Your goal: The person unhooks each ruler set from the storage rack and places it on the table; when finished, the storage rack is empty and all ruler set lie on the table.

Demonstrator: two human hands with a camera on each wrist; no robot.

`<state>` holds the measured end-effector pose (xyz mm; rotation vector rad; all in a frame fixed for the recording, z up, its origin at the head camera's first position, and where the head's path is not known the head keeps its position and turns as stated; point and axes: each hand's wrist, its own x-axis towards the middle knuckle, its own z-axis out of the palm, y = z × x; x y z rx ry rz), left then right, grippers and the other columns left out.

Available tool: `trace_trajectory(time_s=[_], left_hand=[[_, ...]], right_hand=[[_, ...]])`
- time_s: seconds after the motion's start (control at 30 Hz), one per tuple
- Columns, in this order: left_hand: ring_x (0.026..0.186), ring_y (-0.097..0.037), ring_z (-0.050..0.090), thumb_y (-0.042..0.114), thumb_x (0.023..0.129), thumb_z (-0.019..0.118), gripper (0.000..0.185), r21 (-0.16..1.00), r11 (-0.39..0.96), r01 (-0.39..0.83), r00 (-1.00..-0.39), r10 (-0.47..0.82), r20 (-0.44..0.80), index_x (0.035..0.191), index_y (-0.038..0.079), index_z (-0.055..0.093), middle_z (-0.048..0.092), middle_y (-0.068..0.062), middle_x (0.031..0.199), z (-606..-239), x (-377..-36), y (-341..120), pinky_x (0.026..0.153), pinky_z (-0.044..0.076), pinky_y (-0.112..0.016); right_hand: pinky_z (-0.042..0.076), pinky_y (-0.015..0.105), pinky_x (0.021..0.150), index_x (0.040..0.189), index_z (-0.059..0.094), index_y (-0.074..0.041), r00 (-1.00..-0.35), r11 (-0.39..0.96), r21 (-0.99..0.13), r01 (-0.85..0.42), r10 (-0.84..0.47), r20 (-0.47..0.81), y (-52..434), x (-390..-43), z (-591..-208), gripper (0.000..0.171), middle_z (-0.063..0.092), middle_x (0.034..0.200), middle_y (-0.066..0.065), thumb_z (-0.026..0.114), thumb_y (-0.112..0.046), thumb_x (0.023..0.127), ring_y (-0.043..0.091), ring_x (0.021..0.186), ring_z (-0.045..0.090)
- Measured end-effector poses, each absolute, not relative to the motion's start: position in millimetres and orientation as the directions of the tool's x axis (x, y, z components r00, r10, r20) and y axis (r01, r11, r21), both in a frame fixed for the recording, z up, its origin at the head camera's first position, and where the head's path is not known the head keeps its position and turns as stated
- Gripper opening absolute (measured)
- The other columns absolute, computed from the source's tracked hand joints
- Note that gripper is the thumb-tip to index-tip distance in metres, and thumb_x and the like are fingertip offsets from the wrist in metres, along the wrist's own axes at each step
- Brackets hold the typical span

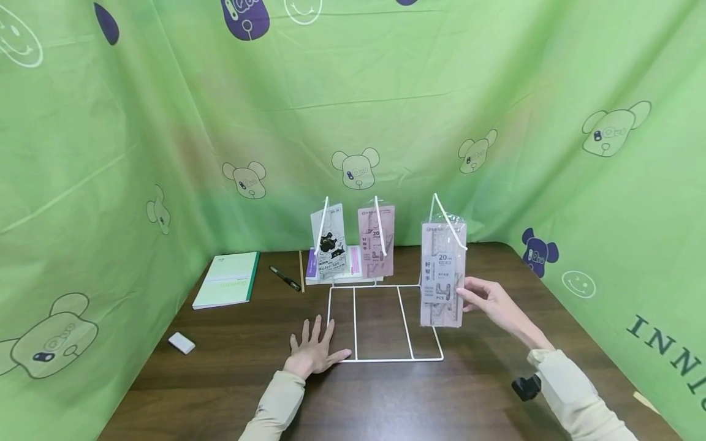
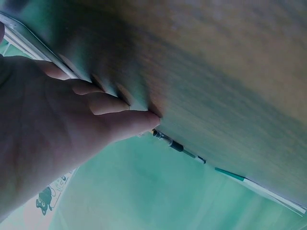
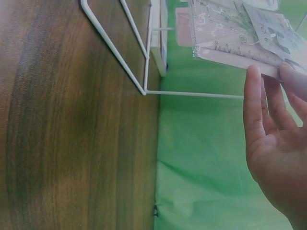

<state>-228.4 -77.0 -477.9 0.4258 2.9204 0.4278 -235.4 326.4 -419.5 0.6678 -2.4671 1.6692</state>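
Observation:
A white wire rack (image 1: 380,358) stands on the brown table (image 1: 231,380), with three upright hooks at its back. A clear ruler-set pack (image 1: 443,275) hangs from the right hook. My right hand (image 1: 488,300) pinches its right edge between thumb and straight fingers. In the right wrist view the fingertips of that hand (image 3: 273,143) meet the pack (image 3: 235,38) beyond the rack's base wires (image 3: 115,52). My left hand (image 1: 315,350) lies flat and spread on the table, touching the rack's front left corner. The left wrist view shows its fingers (image 2: 115,103) pressed on the wood.
Two more ruler packs hang on the rack, a pink one (image 1: 377,242) and a black-printed one (image 1: 329,242), with a flat box (image 1: 353,263) behind them. A green notebook (image 1: 227,280), a pen (image 1: 285,278) and a white eraser (image 1: 181,343) lie at the left. Green cloth walls surround the table.

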Motion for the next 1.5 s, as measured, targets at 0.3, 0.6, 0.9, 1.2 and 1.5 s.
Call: trace_trajectory(time_s=[0.3, 0.6, 0.9, 1.2, 1.5], left_hand=[[0.14, -0.046, 0.016, 0.061, 0.088, 0.054, 0.082, 0.299, 0.919, 0.257, -0.949, 0.299, -0.104, 0.149, 0.01, 0.035, 0.022, -0.021, 0.155, -474, -228, -76, 0.102, 0.017, -0.071], [0.14, -0.046, 0.017, 0.061, 0.088, 0.054, 0.082, 0.3, 0.918, 0.26, -0.949, 0.3, -0.099, 0.149, 0.01, 0.035, 0.023, -0.021, 0.154, -475, -228, -77, 0.102, 0.017, -0.071], [0.14, -0.046, 0.017, 0.061, 0.088, 0.054, 0.081, 0.296, 0.918, 0.265, -0.947, 0.305, -0.098, 0.149, 0.01, 0.035, 0.023, -0.021, 0.154, -476, -227, -76, 0.101, 0.018, -0.071], [0.14, -0.046, 0.017, 0.061, 0.088, 0.054, 0.082, 0.295, 0.918, 0.263, -0.947, 0.304, -0.102, 0.149, 0.01, 0.035, 0.023, -0.021, 0.155, -477, -228, -76, 0.102, 0.017, -0.071], [0.14, -0.046, 0.017, 0.061, 0.088, 0.053, 0.081, 0.292, 0.919, 0.264, -0.948, 0.303, -0.099, 0.149, 0.011, 0.035, 0.023, -0.021, 0.155, -476, -227, -76, 0.101, 0.017, -0.071]], right_hand=[[0.056, 0.039, 0.071, 0.114, 0.061, 0.004, -0.899, 0.314, -0.858, -0.407, -0.303, 0.316, 326, -230, -419, 0.022, 0.065, 0.108, 0.021, 0.053, -0.01, 0.099, 0.018, 0.092, 0.067], [0.056, 0.037, 0.067, 0.108, 0.062, 0.005, -0.886, 0.31, -0.845, -0.435, -0.314, 0.341, 326, -226, -421, 0.018, 0.067, 0.105, 0.02, 0.052, -0.006, 0.099, 0.018, 0.088, 0.068], [0.056, 0.036, 0.066, 0.101, 0.063, 0.001, -0.882, 0.321, -0.836, -0.445, -0.315, 0.349, 327, -217, -423, 0.012, 0.068, 0.103, 0.017, 0.053, -0.006, 0.098, 0.018, 0.087, 0.068], [0.056, 0.038, 0.066, 0.1, 0.063, 0.001, -0.871, 0.292, -0.84, -0.458, -0.337, 0.358, 325, -212, -422, 0.012, 0.068, 0.103, 0.016, 0.052, -0.003, 0.098, 0.022, 0.087, 0.068], [0.055, 0.036, 0.066, 0.104, 0.063, 0.001, -0.87, 0.3, -0.835, -0.462, -0.338, 0.359, 324, -205, -419, 0.014, 0.068, 0.104, 0.017, 0.052, -0.004, 0.098, 0.021, 0.087, 0.068]])
